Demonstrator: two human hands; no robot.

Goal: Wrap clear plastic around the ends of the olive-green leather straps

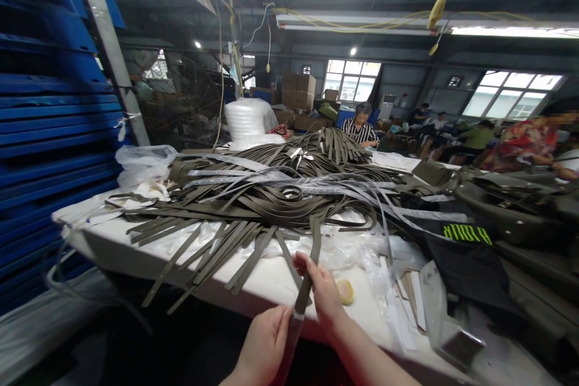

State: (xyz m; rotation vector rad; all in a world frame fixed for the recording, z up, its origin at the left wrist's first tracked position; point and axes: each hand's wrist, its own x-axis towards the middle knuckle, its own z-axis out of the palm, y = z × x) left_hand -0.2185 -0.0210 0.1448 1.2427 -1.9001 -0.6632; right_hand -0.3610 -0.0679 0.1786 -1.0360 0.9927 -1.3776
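An olive-drab strap [315, 242] runs from the pile down over the table's front edge between my hands. My right hand [323, 291] is closed around it partway along. Lower down, my left hand [268, 338] pinches the strap near its end, where a clear plastic sleeve [293, 333] covers it. The sleeve's lower part hangs below the table edge in shadow. Behind my hands a large heap of similar straps [253, 208] covers the table, several ends hanging over the front. Long clear plastic sleeves [253, 176] lie across the heap.
A yellow-edged round roll [345, 292] lies right of my right hand. Farther right are card strips [409, 298], a black fabric piece with green lettering [468, 235] and dark bags [511, 193]. Blue stacked pallets [58, 114] stand left. A person in stripes [360, 126] sits beyond the heap.
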